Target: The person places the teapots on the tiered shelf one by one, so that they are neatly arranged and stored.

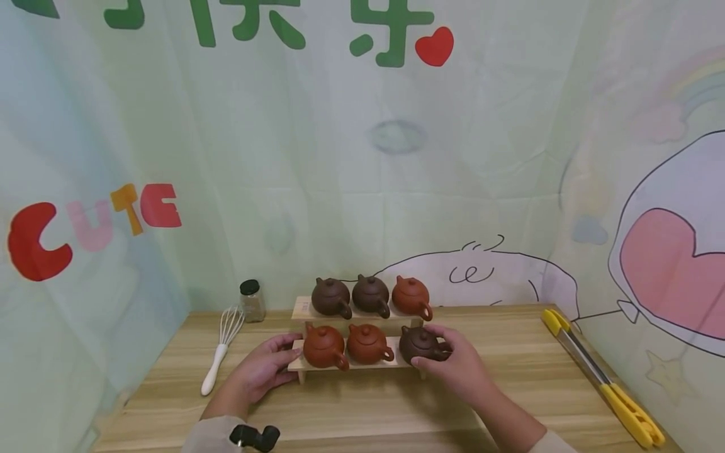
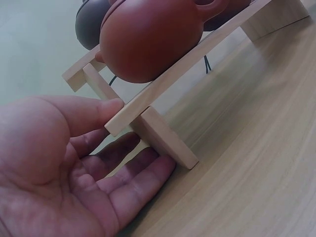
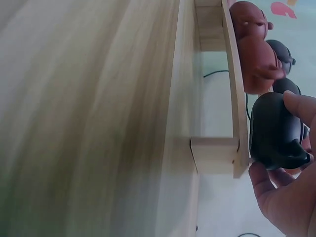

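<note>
A two-step wooden stand (image 1: 391, 360) carries small clay teapots. My left hand (image 1: 269, 367) holds the stand's left end: in the left wrist view the thumb presses the lower board's corner, and the fingers reach below to its leg (image 2: 169, 138). At the lower step's right end, my right hand (image 1: 460, 363) grips a dark brown teapot (image 1: 418, 345) between thumb and fingers, around its handle side. Two reddish teapots, one at the left (image 1: 324, 346) and one in the middle (image 1: 365, 343), share that step. Behind stand two dark teapots (image 1: 331, 297) and a reddish one (image 1: 410, 296).
A white-handled whisk (image 1: 219, 352) and a black-lidded jar (image 1: 252, 302) are on the table's left side. Yellow-ended tongs (image 1: 600, 377) lie along the right edge. A printed cloth (image 1: 340, 189) hangs behind and on both sides of the wooden table (image 1: 527, 352).
</note>
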A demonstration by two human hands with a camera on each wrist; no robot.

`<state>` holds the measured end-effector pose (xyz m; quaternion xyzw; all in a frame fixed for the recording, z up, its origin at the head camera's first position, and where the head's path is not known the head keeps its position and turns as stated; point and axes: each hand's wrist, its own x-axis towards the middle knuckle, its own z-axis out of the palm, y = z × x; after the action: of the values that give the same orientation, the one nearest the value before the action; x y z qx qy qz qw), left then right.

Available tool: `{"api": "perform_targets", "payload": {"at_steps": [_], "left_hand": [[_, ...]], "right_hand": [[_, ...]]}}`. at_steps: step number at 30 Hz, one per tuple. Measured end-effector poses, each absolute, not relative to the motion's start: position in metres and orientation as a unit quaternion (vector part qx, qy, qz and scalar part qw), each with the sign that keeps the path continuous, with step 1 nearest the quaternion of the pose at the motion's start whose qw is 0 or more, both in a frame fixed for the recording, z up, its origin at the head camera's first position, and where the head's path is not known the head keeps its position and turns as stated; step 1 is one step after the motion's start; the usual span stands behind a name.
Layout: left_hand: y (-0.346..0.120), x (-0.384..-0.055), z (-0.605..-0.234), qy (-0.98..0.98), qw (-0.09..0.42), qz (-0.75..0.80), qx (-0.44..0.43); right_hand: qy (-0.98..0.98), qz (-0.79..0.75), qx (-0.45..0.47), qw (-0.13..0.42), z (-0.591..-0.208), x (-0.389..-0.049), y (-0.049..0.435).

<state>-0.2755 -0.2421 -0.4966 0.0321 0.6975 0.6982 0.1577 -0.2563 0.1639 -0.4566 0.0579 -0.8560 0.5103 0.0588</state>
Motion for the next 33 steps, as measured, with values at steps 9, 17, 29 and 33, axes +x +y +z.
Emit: {"api": "perform_targets", "payload": {"at_steps": [9, 17, 29, 33], "left_hand": [[-0.24, -0.275, -0.497, 0.697, 0.157, 0.699, 0.03], [-0.239, -0.275, -0.497, 0.693, 0.16, 0.702, 0.035], [-0.242, -0.275, -0.494, 0.704, 0.155, 0.692, 0.041], [-0.241, -0.277, -0.482, 0.718, 0.117, 0.687, 0.006]], "right_hand": [[-0.878, 0.469, 0.056, 0.079, -0.457, -0.262, 0.146], [-0.884, 0.454, 0.055, 0.095, -0.459, -0.263, 0.142], [-0.855, 0.512, 0.064, 0.053, -0.455, -0.257, 0.162], [-0.852, 0.515, 0.059, 0.07, -0.45, -0.258, 0.181]]}}
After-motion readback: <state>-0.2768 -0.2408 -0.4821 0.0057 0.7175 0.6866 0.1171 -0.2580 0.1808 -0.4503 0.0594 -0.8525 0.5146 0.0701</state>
